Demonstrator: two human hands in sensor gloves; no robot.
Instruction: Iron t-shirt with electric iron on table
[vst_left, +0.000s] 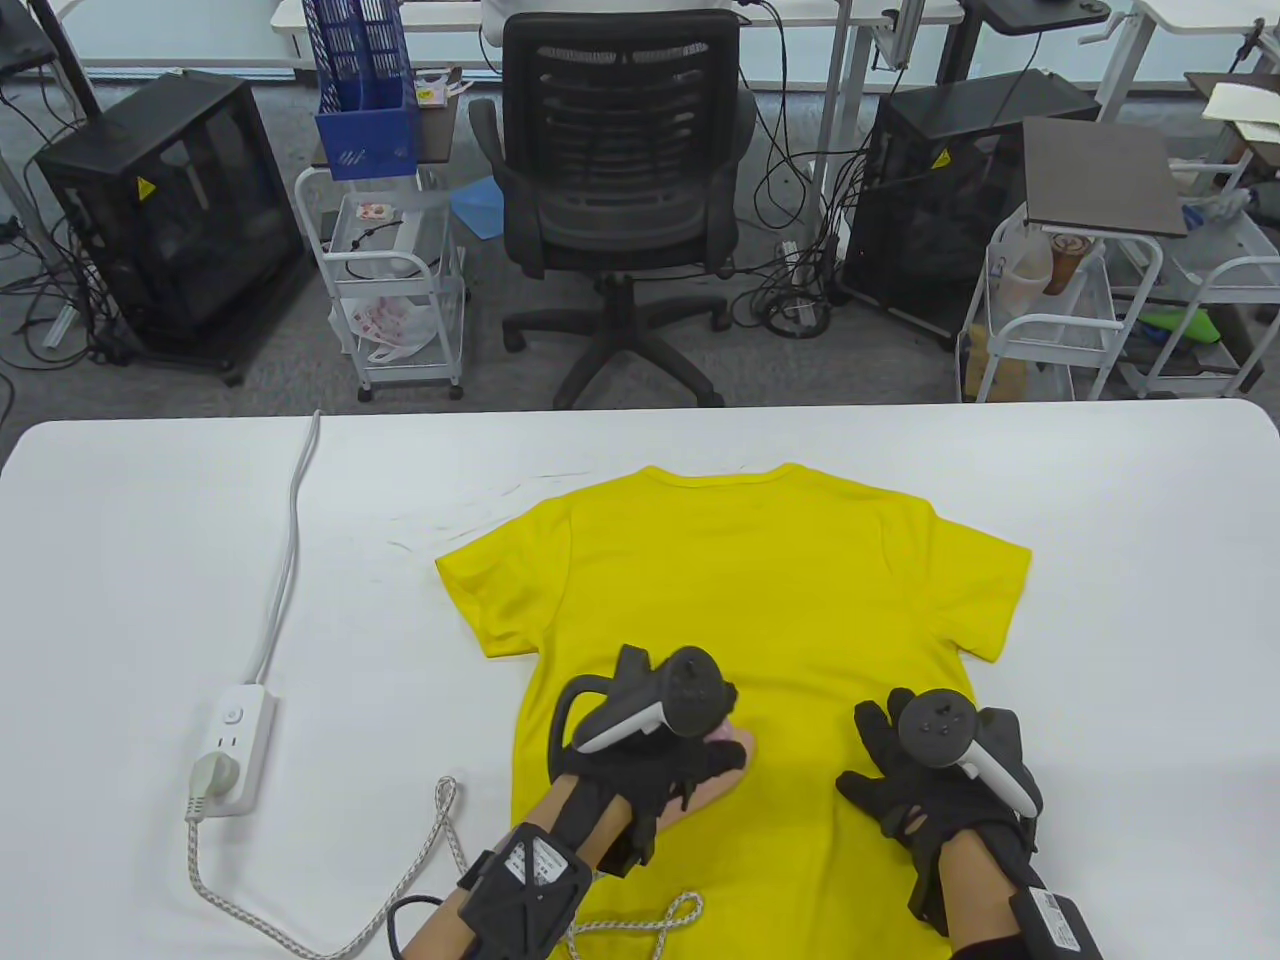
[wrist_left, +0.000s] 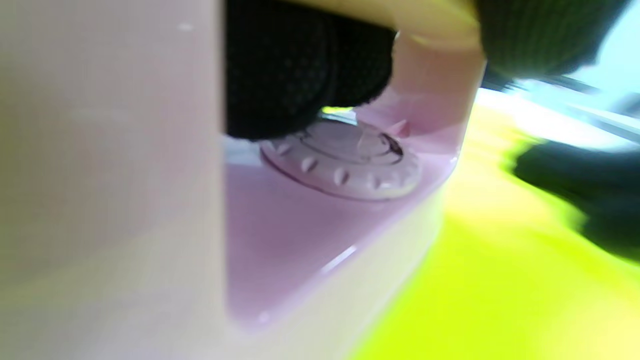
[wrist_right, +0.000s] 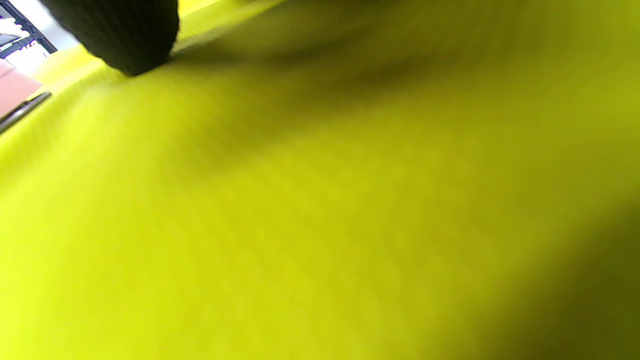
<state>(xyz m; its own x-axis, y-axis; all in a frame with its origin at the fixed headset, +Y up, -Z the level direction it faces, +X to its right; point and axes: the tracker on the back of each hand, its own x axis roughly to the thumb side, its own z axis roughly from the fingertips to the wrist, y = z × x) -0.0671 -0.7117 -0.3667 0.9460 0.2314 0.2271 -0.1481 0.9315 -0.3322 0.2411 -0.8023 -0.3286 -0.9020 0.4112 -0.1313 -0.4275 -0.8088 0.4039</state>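
A yellow t-shirt lies flat on the white table, collar toward the far edge. My left hand grips the handle of a pink electric iron that stands on the shirt's lower left part. In the left wrist view the iron's body and its dial fill the frame, with my gloved fingers wrapped under the handle. My right hand rests flat, fingers spread, on the shirt's lower right part. The right wrist view shows the yellow cloth close up and one fingertip on it.
A white power strip with a plug in it lies on the table's left side; its grey cable runs to the far edge. The iron's braided cord loops along the near edge. An office chair and carts stand beyond the table.
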